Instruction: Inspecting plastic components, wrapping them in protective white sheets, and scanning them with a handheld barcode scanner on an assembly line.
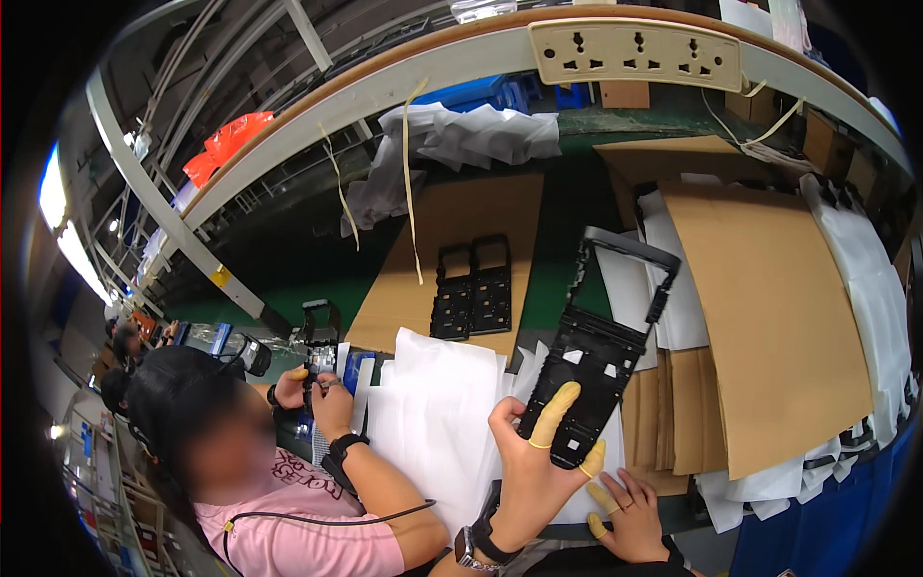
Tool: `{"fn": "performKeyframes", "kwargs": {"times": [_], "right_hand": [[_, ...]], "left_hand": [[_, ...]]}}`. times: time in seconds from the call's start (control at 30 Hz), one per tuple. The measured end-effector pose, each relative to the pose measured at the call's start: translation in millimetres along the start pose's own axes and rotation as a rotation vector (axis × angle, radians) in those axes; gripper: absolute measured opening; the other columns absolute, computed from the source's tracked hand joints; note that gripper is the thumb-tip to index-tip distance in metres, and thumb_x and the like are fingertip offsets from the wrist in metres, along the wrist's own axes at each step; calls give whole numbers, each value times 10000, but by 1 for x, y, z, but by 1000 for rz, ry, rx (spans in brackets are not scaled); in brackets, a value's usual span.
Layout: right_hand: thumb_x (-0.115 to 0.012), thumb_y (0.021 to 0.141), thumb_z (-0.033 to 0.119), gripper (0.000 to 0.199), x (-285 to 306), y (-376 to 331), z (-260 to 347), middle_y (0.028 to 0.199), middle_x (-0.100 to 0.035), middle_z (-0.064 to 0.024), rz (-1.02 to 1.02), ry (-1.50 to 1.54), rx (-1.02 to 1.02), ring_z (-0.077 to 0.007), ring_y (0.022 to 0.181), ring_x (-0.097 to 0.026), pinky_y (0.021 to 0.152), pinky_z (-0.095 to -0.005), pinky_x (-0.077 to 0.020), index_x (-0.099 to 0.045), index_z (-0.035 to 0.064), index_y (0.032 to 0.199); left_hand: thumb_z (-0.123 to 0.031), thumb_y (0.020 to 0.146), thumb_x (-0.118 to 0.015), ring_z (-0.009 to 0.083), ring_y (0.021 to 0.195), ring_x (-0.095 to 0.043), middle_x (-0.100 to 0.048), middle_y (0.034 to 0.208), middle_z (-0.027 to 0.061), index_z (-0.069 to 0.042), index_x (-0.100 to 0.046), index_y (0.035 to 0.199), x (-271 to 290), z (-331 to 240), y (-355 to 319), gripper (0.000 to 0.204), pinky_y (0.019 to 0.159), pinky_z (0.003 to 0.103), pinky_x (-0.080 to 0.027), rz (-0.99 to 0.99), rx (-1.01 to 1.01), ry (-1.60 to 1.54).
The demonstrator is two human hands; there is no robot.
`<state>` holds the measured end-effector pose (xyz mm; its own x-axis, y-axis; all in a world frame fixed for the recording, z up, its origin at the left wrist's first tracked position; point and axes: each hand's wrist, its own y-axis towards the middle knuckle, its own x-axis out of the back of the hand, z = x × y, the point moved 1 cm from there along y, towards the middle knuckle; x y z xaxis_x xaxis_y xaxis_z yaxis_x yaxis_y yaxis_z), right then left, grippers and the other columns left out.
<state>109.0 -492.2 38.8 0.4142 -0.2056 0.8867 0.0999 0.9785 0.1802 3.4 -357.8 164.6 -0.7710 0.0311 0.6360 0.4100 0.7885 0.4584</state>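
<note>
My left hand (pixel 538 481), with yellow finger cots and a watch at the wrist, grips the lower end of a black plastic frame (pixel 588 351). The frame is tilted, with an open rectangular loop at its top and small white patches on its lower panel. My right hand (pixel 630 519) holds nothing; its fingers lie spread over the near edge of the work surface, by a white sheet (pixel 577 505). Yellow cots cover some of its fingers too. Two similar black frames (pixel 471 288) lie side by side on a brown cardboard sheet (pixel 385 303) beyond.
White foam sheets (pixel 437 404) are piled left of my left hand. Cardboard sheets (pixel 769 317) interleaved with white wrapping stand stacked at right. A co-worker (pixel 298 500) at left handles another black part (pixel 320 337). A socket strip (pixel 635 53) spans the upper rail, with ties (pixel 411 183) hanging.
</note>
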Motion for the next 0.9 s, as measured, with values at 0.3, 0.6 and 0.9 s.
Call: {"fn": "performKeyframes", "kwargs": {"times": [0.3,0.6,0.9], "right_hand": [[-551,824,315,384,4,-4,-4,1317,-426,-30,-9,35,32,-237,1254,-333,1004,-426,-255,-571,122,1155],[-577,800,230,483,8,-1,2,1292,-431,-97,-112,97,45,-285,1246,-341,974,-454,-299,-459,130,1257],[-568,806,236,467,5,-6,2,1284,-438,-107,-119,107,69,-292,1244,-347,984,-456,-292,-467,122,1248]], "left_hand": [[-122,638,-775,200,845,-471,-283,1104,110,-98,-412,1268,-17,-1,6,727,764,275,-420,-79,-25,-20],[-367,844,-549,191,802,-528,-487,962,146,-139,-336,1368,-94,47,126,609,698,291,-451,313,331,-299],[-381,797,-519,421,924,-481,-414,1072,280,-164,-488,1271,-148,124,169,522,840,460,-404,-37,344,419]]}}
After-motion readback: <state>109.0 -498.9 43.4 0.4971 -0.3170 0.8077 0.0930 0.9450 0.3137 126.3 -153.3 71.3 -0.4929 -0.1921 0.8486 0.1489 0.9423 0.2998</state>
